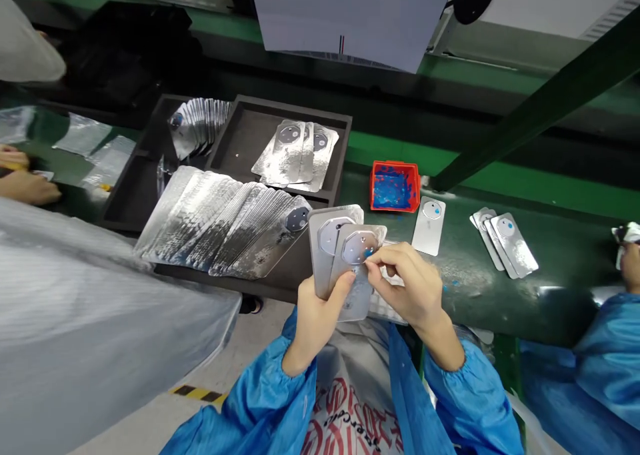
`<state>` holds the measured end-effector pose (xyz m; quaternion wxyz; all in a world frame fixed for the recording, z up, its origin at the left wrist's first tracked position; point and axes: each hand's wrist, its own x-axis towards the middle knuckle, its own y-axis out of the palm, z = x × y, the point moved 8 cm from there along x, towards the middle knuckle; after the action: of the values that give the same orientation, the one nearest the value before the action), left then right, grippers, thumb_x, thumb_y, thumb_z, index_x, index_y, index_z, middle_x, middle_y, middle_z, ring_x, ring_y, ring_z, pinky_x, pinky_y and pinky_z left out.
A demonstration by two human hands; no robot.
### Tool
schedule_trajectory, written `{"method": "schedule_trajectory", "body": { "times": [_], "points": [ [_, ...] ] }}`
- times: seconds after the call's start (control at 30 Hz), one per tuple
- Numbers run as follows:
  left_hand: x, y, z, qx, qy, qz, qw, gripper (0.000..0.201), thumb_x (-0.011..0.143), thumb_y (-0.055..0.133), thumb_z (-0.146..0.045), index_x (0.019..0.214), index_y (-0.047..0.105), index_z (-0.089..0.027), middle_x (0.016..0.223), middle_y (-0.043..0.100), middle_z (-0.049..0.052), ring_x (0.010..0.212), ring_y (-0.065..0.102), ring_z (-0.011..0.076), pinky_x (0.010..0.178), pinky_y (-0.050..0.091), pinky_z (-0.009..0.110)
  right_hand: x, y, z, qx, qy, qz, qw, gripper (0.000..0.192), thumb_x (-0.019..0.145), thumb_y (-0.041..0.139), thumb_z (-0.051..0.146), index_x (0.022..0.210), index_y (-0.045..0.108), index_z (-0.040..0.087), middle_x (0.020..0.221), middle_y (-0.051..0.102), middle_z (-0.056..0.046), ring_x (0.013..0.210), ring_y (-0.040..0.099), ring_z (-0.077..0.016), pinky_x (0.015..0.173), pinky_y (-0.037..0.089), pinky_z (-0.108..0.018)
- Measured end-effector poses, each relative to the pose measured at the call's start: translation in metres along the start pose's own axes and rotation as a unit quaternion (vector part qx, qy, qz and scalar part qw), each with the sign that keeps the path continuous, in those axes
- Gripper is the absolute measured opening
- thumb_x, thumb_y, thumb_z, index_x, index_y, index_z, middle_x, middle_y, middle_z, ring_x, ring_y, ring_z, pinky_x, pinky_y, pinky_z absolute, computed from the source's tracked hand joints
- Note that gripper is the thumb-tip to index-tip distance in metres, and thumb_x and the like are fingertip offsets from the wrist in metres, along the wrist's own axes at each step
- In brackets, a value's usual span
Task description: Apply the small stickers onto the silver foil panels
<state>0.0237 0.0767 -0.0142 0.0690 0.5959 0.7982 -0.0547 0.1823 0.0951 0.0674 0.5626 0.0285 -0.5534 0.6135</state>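
Observation:
My left hand (320, 308) is closed around two silver phone back panels (358, 288), fanned one over the other, each with a large octagonal camera ring. Its thumb presses on the face of the front panel. At that panel's camera ring, my right hand (413, 285) pinches a small blue sticker (369, 252) between thumb and fingertips. Beyond the hands, a red bin (419, 191) has many blue bits inside. To its right lies a single phone back panel (427, 231) with a blue spot on its ring. Partly hidden under my right hand is a whitish tray (385, 305).
Black trays (240, 118) at the left hold fanned rows of shiny panels (215, 221) and a loose pile (295, 151). More panels (513, 241) lie overlapped on the green bench at right. Co-workers' hands (30, 181) show at both sides. A green post (530, 108) slants overhead.

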Motion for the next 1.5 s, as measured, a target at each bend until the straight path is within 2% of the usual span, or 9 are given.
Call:
{"method": "schedule_trajectory", "body": {
  "times": [0.1, 0.2, 0.43, 0.67, 0.83, 1.03, 1.27, 1.4, 1.5],
  "points": [
    [0.001, 0.000, 0.005, -0.025, -0.017, -0.003, 1.000, 0.026, 0.079, 0.081, -0.039, 0.067, 0.078, -0.016, 0.062, 0.075, 0.003, 0.059, 0.069, 0.0184, 0.055, 0.056, 0.024, 0.003, 0.001, -0.006, 0.097, 0.098, -0.008, 0.990, 0.017, 0.098, 0.067, 0.007, 0.097, 0.064, 0.023, 0.086, 0.073, 0.000, 0.064, 0.063, -0.0114, 0.056, 0.053, -0.024],
    [0.001, 0.001, 0.017, -0.070, -0.072, 0.006, 0.995, 0.033, 0.076, 0.089, -0.046, 0.072, 0.079, -0.015, 0.066, 0.077, 0.004, 0.060, 0.072, 0.0200, 0.054, 0.059, 0.025, 0.009, -0.010, -0.028, 0.157, 0.184, -0.091, 0.966, 0.012, 0.100, 0.066, 0.013, 0.092, 0.065, 0.022, 0.094, 0.074, -0.002, 0.067, 0.068, -0.0118, 0.055, 0.055, -0.024],
    [-0.007, 0.024, 0.043, -0.200, -0.238, 0.146, 0.939, 0.062, 0.074, 0.091, -0.072, 0.091, 0.083, -0.014, 0.068, 0.081, 0.010, 0.061, 0.082, 0.0312, 0.054, 0.068, 0.036, 0.009, -0.025, -0.085, 0.240, 0.300, -0.240, 0.891, 0.022, 0.090, 0.083, 0.031, 0.082, 0.065, 0.022, 0.077, 0.068, 0.003, 0.052, 0.058, -0.0078, 0.043, 0.045, -0.019],
    [-0.014, 0.041, 0.050, -0.198, -0.233, 0.138, 0.942, 0.057, 0.075, 0.093, -0.068, 0.090, 0.084, -0.014, 0.072, 0.083, 0.009, 0.058, 0.081, 0.0284, 0.053, 0.067, 0.032, -0.029, -0.016, -0.084, 0.335, 0.387, -0.221, 0.830, 0.022, 0.083, 0.088, 0.029, 0.087, 0.068, 0.023, 0.074, 0.067, 0.005, 0.047, 0.052, -0.0064, 0.038, 0.037, -0.018],
    [-0.014, 0.053, 0.059, -0.167, -0.199, 0.098, 0.961, 0.049, 0.074, 0.096, -0.060, 0.086, 0.084, -0.014, 0.077, 0.085, 0.008, 0.059, 0.080, 0.0243, 0.054, 0.065, 0.027, -0.052, -0.031, -0.087, 0.325, 0.414, -0.214, 0.823, 0.007, 0.088, 0.079, 0.026, 0.094, 0.076, 0.022, 0.062, 0.060, 0.007, 0.045, 0.050, -0.0076, 0.041, 0.037, -0.020],
    [-0.010, 0.068, 0.071, -0.116, -0.170, 0.104, 0.973, 0.043, 0.076, 0.097, -0.053, 0.091, 0.085, -0.015, 0.086, 0.087, 0.009, 0.068, 0.082, 0.0232, 0.061, 0.066, 0.025, -0.067, -0.041, -0.093, 0.383, 0.415, -0.225, 0.794, 0.009, 0.084, 0.080, 0.019, 0.081, 0.072, 0.022, 0.077, 0.067, 0.004, 0.052, 0.057, -0.0071, 0.039, 0.039, -0.016],
    [-0.012, 0.075, 0.074, -0.136, -0.202, 0.120, 0.962, 0.051, 0.075, 0.096, -0.060, 0.092, 0.083, -0.015, 0.083, 0.086, 0.010, 0.065, 0.082, 0.0261, 0.059, 0.068, 0.031, -0.085, -0.046, -0.090, 0.318, 0.396, -0.228, 0.831, 0.009, 0.084, 0.082, 0.018, 0.082, 0.073, 0.021, 0.078, 0.075, -0.001, 0.058, 0.070, -0.0130, 0.040, 0.051, -0.018],
    [-0.015, 0.072, 0.077, -0.157, -0.243, 0.130, 0.948, 0.055, 0.074, 0.096, -0.063, 0.096, 0.081, -0.015, 0.080, 0.085, 0.009, 0.063, 0.082, 0.0272, 0.055, 0.068, 0.033, -0.114, -0.068, -0.084, 0.188, 0.425, -0.269, 0.844, 0.010, 0.086, 0.083, 0.015, 0.092, 0.083, 0.023, 0.074, 0.075, 0.000, 0.055, 0.068, -0.0129, 0.047, 0.056, -0.021],
    [-0.015, 0.067, 0.077, -0.163, -0.248, 0.116, 0.948, 0.053, 0.073, 0.097, -0.062, 0.095, 0.080, -0.016, 0.079, 0.084, 0.008, 0.061, 0.080, 0.0254, 0.054, 0.067, 0.030, -0.130, -0.087, -0.076, 0.129, 0.430, -0.227, 0.864, 0.013, 0.089, 0.082, 0.017, 0.096, 0.087, 0.026, 0.074, 0.074, 0.000, 0.058, 0.069, -0.0140, 0.051, 0.058, -0.023]
  ]
}}
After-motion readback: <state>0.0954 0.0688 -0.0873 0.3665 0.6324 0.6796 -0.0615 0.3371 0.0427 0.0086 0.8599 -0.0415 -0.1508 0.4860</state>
